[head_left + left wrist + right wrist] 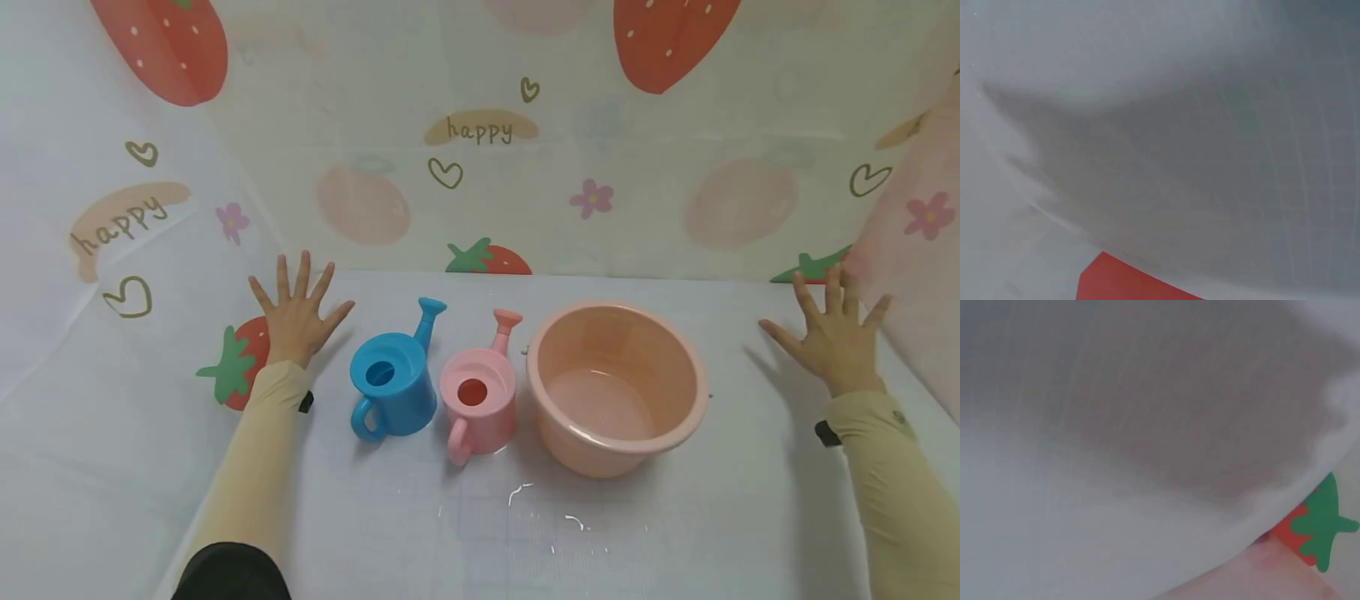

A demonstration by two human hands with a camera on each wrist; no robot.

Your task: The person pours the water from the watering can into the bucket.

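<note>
My left hand (295,323) is spread flat with fingers apart, left of a blue watering can (408,404), and holds nothing. Far to the right, my right hand (834,343) is also spread wide and empty, its thumb toward a peach-coloured basin (588,457). Between the blue can and the basin stands a pink watering can (495,425). Both cans are upright, with spouts pointing to the back and handles toward the front. The basin's inside shows nothing but its bare bottom. Each wrist view shows only a hand's shadow on the white surface.
The white table (420,533) has small wet-looking glints (574,522) in front of the basin. Behind it rises a backdrop (637,142) printed with strawberries, hearts and flowers. Similar printed sheets line the left and right sides. A dark rounded object (231,573) overlaps the left sleeve at the bottom.
</note>
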